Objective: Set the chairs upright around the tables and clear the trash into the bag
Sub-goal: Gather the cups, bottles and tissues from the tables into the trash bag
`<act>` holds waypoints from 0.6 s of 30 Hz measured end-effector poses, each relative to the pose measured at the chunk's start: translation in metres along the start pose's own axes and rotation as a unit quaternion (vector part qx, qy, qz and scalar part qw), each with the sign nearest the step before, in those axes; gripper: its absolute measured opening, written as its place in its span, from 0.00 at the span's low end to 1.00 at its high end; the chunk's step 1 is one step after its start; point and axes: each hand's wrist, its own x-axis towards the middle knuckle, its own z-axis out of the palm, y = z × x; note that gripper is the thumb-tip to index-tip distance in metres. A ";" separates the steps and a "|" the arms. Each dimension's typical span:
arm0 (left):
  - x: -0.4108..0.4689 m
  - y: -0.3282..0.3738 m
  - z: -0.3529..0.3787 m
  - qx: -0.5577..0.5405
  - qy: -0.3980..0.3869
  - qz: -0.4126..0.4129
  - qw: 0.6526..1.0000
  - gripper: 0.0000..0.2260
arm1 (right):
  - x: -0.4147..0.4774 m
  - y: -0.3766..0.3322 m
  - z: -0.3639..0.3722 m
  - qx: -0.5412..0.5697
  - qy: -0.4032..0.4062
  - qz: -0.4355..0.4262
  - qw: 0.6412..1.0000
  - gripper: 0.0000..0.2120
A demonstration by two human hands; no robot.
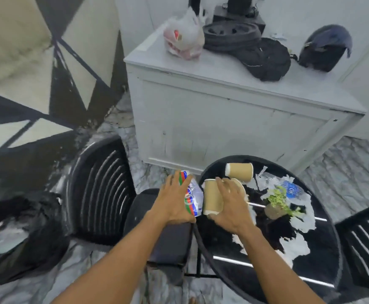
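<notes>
Black glossy round table (267, 273) nearest, lower right, with torn white scraps (295, 246) scattered over it. Both forearms reach in from the bottom edge.

Left hand (174, 200): fingers curled over a crumpled striped packet (193, 195) in red, green and blue on silver. It is held just off the table's left rim, above the seat of the left chair (100, 194).

Right hand (231, 202): fingers wrapped over a brown paper cup (212, 200) lying on its side at the table's left edge, thumb at the near end. Packet and cup are almost touching. There is something pale under the right fingers; can't tell what.

Further in on the table:
- second paper cup (239, 171) on its side at the far rim
- crushed water bottle (291, 189) with a blue label
- green food clump (277, 198) just beside the bottle
- thin white straw (258, 205)

Left chair is black, slatted, upright and close against the table. Right chair (365, 244) is also black and slatted, partly cut off by the frame edge.

Black trash bag (19, 233) sits on the floor to the far left, beyond the left chair, mouth open, well apart from both hands.

Behind the table is a white cabinet (223, 110). On top of it are a tied plastic bag (183, 38), a black backpack (264, 60) and a dark helmet (324, 49).
</notes>
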 end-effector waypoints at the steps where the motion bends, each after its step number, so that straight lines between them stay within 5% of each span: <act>1: -0.010 -0.020 -0.022 -0.001 0.022 -0.016 1.000 0.59 | 0.012 -0.027 0.000 0.022 0.006 -0.022 0.999 0.32; 10: -0.158 -0.193 -0.192 0.002 0.191 -0.178 0.965 0.59 | 0.100 -0.276 0.076 0.082 -0.002 -0.179 0.980 0.53; 18: -0.297 -0.320 -0.199 -0.007 0.175 -0.379 0.909 0.60 | 0.111 -0.430 0.194 0.038 -0.138 -0.322 0.936 0.56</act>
